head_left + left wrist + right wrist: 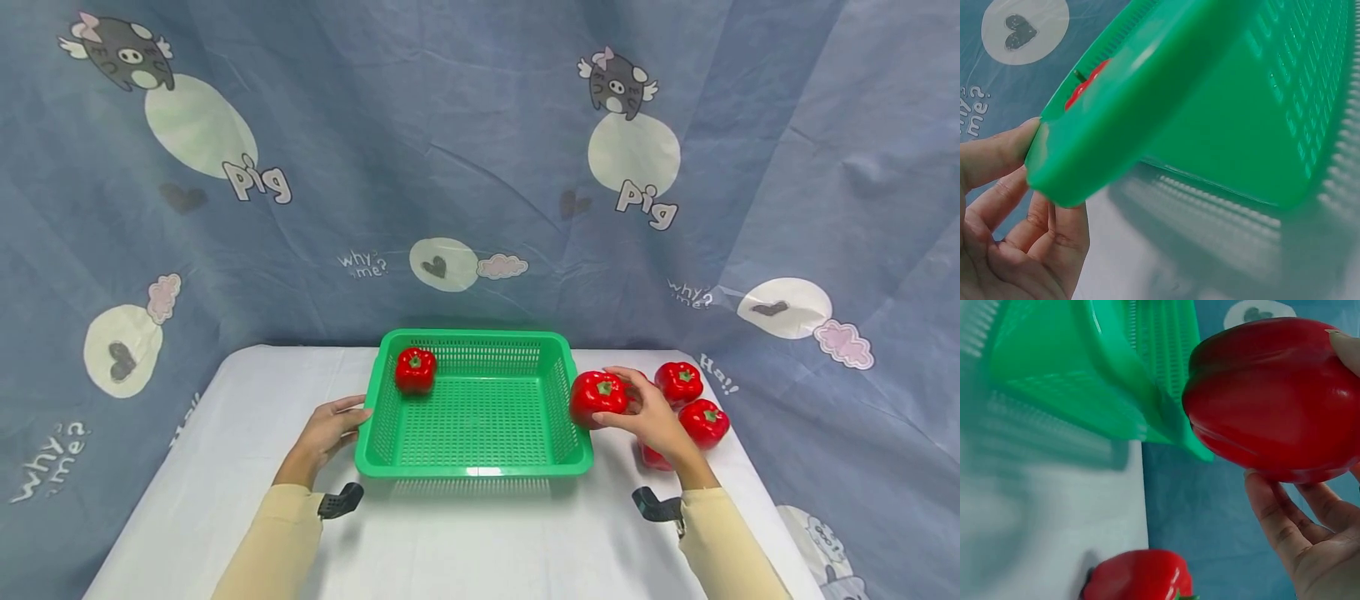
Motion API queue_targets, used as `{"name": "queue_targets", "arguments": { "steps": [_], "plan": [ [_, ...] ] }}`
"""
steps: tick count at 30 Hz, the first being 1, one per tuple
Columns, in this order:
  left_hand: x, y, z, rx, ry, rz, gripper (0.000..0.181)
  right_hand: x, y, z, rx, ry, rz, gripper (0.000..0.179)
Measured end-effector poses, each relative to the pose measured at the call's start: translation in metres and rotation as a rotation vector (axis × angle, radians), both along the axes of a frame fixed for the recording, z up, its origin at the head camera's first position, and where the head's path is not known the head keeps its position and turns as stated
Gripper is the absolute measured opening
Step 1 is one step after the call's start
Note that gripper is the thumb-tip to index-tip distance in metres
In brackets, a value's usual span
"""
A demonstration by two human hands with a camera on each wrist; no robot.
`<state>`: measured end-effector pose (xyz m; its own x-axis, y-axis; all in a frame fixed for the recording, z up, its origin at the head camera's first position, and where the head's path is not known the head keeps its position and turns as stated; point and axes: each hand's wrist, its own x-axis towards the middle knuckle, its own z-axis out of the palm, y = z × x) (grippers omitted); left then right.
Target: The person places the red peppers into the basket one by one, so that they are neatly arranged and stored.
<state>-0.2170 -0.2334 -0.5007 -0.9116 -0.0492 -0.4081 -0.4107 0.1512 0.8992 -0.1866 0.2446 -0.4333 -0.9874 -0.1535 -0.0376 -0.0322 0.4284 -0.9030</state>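
Observation:
A green plastic basket (472,475) with slotted walls stands on the white table. My left hand (327,433) grips its left rim; in the left wrist view the thumb (1004,153) lies on the rim's edge and the fingers reach under it. One red bell pepper (416,370) sits inside, in the far left corner. My right hand (647,410) holds another red bell pepper (597,398) at the basket's right rim, overlapping it in the head view. In the right wrist view, thumb and fingertips grasp this pepper (1279,400) from opposite sides, raised above the table.
Several more red bell peppers (703,422) are grouped on the table's right side, partly hidden by my right hand and forearm. The white table (465,542) reaches back to a blue printed curtain (480,167), which also hangs along both sides.

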Motion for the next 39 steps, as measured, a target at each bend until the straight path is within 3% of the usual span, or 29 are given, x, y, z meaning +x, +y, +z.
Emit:
{"name": "queue_targets", "arguments": {
  "steps": [11,17,21,25,28,34,39],
  "plan": [
    [0.000,0.000,0.000,0.001,0.003,-0.007,0.057,-0.015,-0.014,0.005,0.000,-0.023,0.010,0.075],
    [-0.001,0.000,0.000,0.004,0.004,-0.008,0.057,-0.025,-0.022,0.008,0.004,0.006,0.024,0.074],
    [-0.001,0.000,-0.001,0.005,0.005,-0.006,0.057,-0.024,-0.034,0.023,-0.005,0.000,0.048,0.070],
    [0.001,0.000,0.000,0.008,0.009,-0.008,0.057,-0.028,-0.041,0.025,-0.003,-0.007,0.039,0.070],
    [0.001,0.000,0.000,0.008,0.012,-0.006,0.056,-0.040,-0.043,0.014,-0.013,0.006,0.041,0.074],
    [0.001,0.000,-0.001,0.002,0.014,-0.006,0.055,-0.051,-0.055,0.010,-0.040,0.006,0.058,0.074],
    [0.000,0.000,-0.001,0.006,0.014,-0.006,0.055,-0.062,-0.065,0.004,0.006,0.031,0.043,0.073]
  ]
}}
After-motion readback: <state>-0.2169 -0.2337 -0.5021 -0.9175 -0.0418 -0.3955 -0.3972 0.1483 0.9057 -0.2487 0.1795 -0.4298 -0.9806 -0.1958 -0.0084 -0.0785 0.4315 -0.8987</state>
